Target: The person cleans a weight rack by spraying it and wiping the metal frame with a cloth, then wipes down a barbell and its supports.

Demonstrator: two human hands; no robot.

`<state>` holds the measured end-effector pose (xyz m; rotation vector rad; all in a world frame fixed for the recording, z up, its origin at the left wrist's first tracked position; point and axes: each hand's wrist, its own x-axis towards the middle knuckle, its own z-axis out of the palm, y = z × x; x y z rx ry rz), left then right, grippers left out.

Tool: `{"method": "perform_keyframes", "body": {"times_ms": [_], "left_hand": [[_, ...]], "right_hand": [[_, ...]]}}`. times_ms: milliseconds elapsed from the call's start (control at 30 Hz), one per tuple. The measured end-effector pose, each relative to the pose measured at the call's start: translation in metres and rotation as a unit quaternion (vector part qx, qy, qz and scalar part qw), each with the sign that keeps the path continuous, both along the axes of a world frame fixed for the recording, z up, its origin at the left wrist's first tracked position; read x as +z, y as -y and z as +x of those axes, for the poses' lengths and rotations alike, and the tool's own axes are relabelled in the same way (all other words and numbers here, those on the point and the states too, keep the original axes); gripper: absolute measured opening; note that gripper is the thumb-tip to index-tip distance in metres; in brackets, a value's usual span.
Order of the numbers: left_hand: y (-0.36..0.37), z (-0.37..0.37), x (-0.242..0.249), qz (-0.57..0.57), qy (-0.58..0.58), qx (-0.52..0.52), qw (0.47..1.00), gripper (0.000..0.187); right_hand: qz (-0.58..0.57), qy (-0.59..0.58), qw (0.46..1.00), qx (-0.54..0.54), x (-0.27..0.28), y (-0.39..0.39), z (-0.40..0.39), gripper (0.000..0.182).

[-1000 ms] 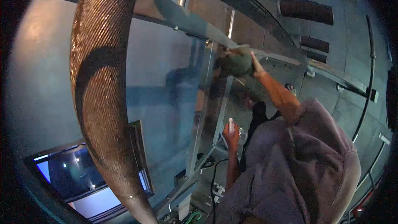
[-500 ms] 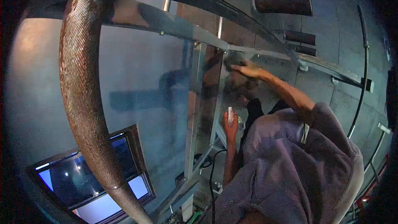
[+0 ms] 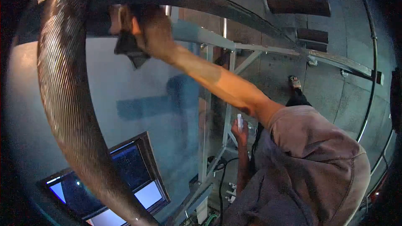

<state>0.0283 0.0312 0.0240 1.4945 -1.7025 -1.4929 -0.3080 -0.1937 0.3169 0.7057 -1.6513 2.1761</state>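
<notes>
My right hand is stretched across to the upper left, its fingers wrapped round a dark cloth. The cloth is at the grey frame bar above the smooth blue-grey panel, and part of it hangs over the panel. Blur hides the exact fingertips. Lower down, close to my body, my left hand is closed on a spray bottle with a white top. A clear bottle body shows faintly beside the fingers.
A thick ribbed tube curves down the left side in front. A framed screen is at the lower left. Metal frame bars cross the middle, with dark padded rollers at the upper right. A black cable hangs near my left arm.
My right hand has swung from the frame corner in the middle to the upper left with the cloth. My left hand keeps hold of the spray bottle. The view has shifted slightly.
</notes>
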Motion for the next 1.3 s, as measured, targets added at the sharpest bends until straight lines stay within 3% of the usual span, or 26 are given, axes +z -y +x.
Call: {"method": "perform_keyframes", "body": {"times_ms": [33,133,167,233,267,333,433,500,567,667,700,733,800,900,933,1000,1033,1067,1100,1133,1233,1300], "left_hand": [[-0.003,-0.002,0.002,-0.142,0.136,-0.113,0.974,0.020],[-0.004,0.002,0.010,-0.124,0.215,-0.131,0.960,0.020],[-0.009,0.003,0.017,-0.139,0.184,-0.107,0.967,0.019],[-0.016,-0.005,0.025,-0.178,0.112,-0.055,0.976,0.017],[-0.013,-0.002,0.017,-0.158,0.116,-0.053,0.979,0.018],[-0.009,0.017,-0.004,-0.111,0.130,-0.053,0.984,0.019],[-0.011,0.010,0.007,-0.156,0.156,-0.083,0.972,0.020],[-0.011,0.004,0.007,-0.173,0.177,-0.101,0.964,0.021],[-0.016,0.004,0.015,-0.177,0.159,-0.111,0.965,0.022],[-0.019,0.012,0.016,-0.085,0.157,-0.102,0.978,0.024],[-0.011,0.007,0.019,-0.203,0.084,-0.161,0.962,0.025],[-0.004,0.005,0.020,-0.318,0.013,-0.216,0.923,0.026],[-0.017,-0.013,0.051,-0.019,0.005,-0.043,0.999,0.027],[-0.007,0.009,0.020,-0.154,0.124,-0.123,0.973,0.028],[-0.007,0.008,0.017,-0.149,0.159,-0.122,0.968,0.028],[-0.004,0.004,0.015,-0.143,0.231,-0.120,0.955,0.028],[-0.006,0.003,0.016,-0.138,0.238,-0.121,0.954,0.028],[-0.007,-0.005,0.023,-0.131,0.247,-0.122,0.952,0.027],[-0.008,-0.008,0.024,-0.124,0.252,-0.124,0.952,0.026],[-0.007,-0.008,0.027,-0.134,0.241,-0.133,0.952,0.024],[-0.014,-0.001,0.017,-0.156,0.211,-0.150,0.953,0.019],[-0.012,0.001,0.024,-0.173,0.209,-0.166,0.948,0.018]], "right_hand": [[-0.019,-0.094,0.995,-0.026,-0.012,0.001,0.008,0.028],[-0.078,0.051,0.993,0.072,-0.062,0.031,0.036,0.033],[-0.121,0.199,0.962,0.142,-0.088,0.048,0.039,0.033],[0.019,0.120,0.993,-0.002,-0.104,0.015,0.036,0.026],[0.031,0.150,0.984,-0.091,-0.132,0.015,0.035,0.026],[0.031,0.295,0.954,0.047,-0.211,0.026,0.039,0.030],[0.024,0.541,0.834,0.110,-0.213,0.033,0.028,0.033],[-0.023,0.566,0.824,0.019,-0.173,0.064,0.025,0.030],[-0.019,0.480,0.877,-0.029,-0.091,0.042,0.016,0.035],[-0.198,0.240,0.944,0.108,-0.014,0.045,0.024,0.026],[-0.195,0.113,0.966,0.129,0.040,-0.005,0.017,0.028],[-0.064,0.093,0.992,0.058,0.053,-0.007,0.015,0.032],[-0.106,0.051,0.993,0.025,0.049,0.000,0.016,0.042],[-0.011,-0.075,0.997,0.000,-0.032,0.007,0.020,0.050],[-0.007,-0.061,0.997,-0.054,-0.086,0.024,0.031,0.057],[-0.030,0.236,0.970,0.041,-0.188,0.037,0.052,0.049],[0.034,0.169,0.981,-0.089,-0.252,0.047,0.058,0.042],[0.088,0.182,0.979,0.008,-0.281,0.017,0.054,0.034],[0.190,0.326,0.918,0.120,-0.325,0.019,0.054,0.032],[0.279,0.457,0.815,0.223,-0.363,0.032,0.056,0.031],[0.150,0.453,0.854,0.208,-0.299,0.014,0.030,0.033],[0.081,0.378,0.918,0.086,-0.240,0.012,0.028,0.033]]}}
